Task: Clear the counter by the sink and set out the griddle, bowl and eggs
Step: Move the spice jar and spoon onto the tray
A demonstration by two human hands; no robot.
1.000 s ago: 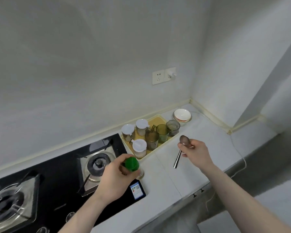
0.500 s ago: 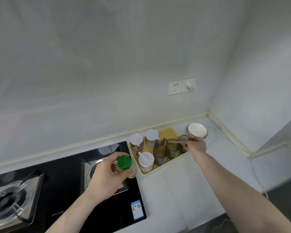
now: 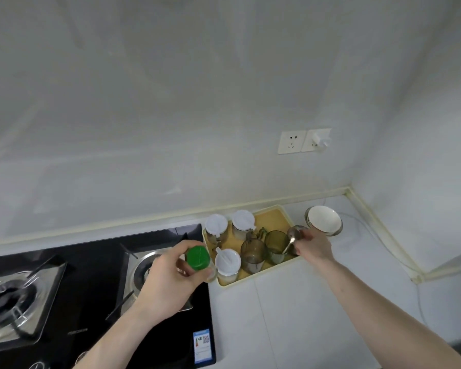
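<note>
Nearest you lies the black two-burner gas hob [image 3: 72, 302]. Your left hand [image 3: 168, 278] reaches over its right burner, fingers curled round one green-capped bottle [image 3: 197, 258], held upright just beside the tray's left edge. Your right hand [image 3: 313, 246] stretches forward, arm long over the white counter [image 3: 290, 315], pinching one metal spoon [image 3: 293, 237] by its handle, its bowl raised over the tray's right end. The yellow tray [image 3: 273, 218] holds three white-lidded jars [image 3: 227, 258] and two or three tinted glass mugs [image 3: 252, 253], the exact count unclear. Just beyond your right hand, touching distance from the spoon, sits the white bowl [image 3: 324, 219] on the counter near the corner. On the wall above are two sockets [image 3: 304, 141].
</note>
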